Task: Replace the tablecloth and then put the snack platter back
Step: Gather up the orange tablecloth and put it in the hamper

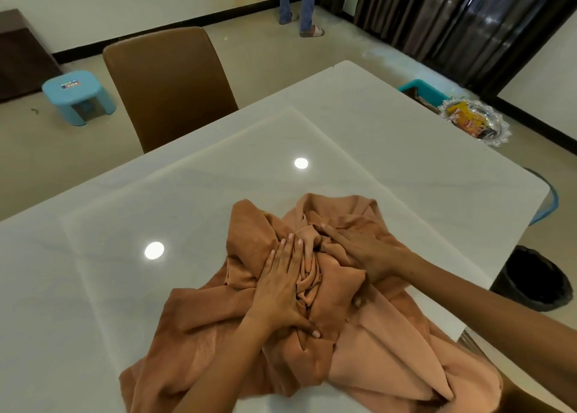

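A brown chair (170, 88) stands near a blue stool (78, 96).

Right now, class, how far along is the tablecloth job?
Done: the white table is bare, the snack platter set off it, beyond its far right edge. In hand: both hands, left and right, press the bunched orange cloth. Left: spreading a cloth, returning the platter.
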`<state>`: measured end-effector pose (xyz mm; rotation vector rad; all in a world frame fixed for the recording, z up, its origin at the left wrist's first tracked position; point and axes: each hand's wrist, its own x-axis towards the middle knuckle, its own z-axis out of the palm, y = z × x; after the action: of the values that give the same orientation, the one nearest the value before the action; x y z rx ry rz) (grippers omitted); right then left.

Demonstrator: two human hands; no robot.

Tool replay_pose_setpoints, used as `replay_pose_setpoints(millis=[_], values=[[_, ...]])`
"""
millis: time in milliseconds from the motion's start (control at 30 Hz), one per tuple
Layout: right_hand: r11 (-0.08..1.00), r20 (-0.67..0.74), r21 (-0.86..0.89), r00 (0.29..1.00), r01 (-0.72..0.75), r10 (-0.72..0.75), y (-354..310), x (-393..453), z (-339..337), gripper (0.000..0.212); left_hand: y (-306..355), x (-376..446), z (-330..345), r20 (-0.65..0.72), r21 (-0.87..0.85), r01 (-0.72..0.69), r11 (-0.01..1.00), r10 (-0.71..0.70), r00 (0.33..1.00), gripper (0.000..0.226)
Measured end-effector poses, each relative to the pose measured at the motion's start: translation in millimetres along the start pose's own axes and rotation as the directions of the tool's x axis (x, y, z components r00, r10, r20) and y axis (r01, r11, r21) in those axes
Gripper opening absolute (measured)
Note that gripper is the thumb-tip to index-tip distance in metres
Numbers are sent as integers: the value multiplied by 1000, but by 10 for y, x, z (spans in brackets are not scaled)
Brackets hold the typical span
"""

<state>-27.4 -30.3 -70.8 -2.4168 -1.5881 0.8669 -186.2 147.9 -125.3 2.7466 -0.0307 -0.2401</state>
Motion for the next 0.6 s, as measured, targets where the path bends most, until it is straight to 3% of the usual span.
replay_pose_setpoints(millis=[67,200,433,600], values=[[994,58,-93,997,52,-47,-14,-10,8,140,-30,16,15,1,-15,-25,1000,25,1000,155],[953,16,-289,996,92,-91,-109,30,59,147,-59,65,25,-9,18,-21,1000,22,1000,155],[940,-56,-331,992,84,-109,-174,207,157,146,-29,56,47,-31,-34,5,999,-6,999,159],[929,-75,-356,988,100,-135,-208,289,256,148,20,3,57,-41,-175,33,984,-40,998,164]])
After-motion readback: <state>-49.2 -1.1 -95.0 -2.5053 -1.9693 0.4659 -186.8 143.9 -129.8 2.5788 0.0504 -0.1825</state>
